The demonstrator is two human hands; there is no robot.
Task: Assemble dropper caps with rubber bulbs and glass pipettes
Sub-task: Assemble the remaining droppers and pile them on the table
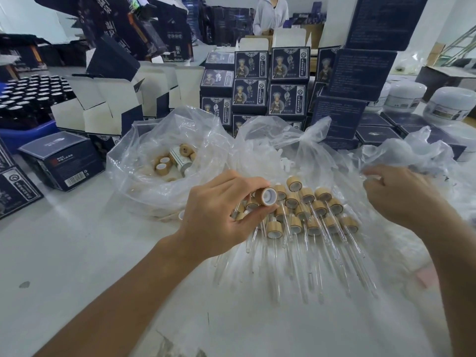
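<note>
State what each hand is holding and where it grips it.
The left hand pinches a bamboo dropper cap by its outer wall, between thumb and fingers, white-lined opening toward the camera. The right hand reaches into a clear plastic bag; any hold cannot be told.

White Chinese characters, among them 温 (109, 5), were printed on the tilted dark cartons (144, 29) at the back; the print on the stacked boxes (288, 64) could not be read

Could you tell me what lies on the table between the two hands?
In the head view, finished droppers with bamboo caps and glass pipettes lie between the left hand and right hand.
</note>
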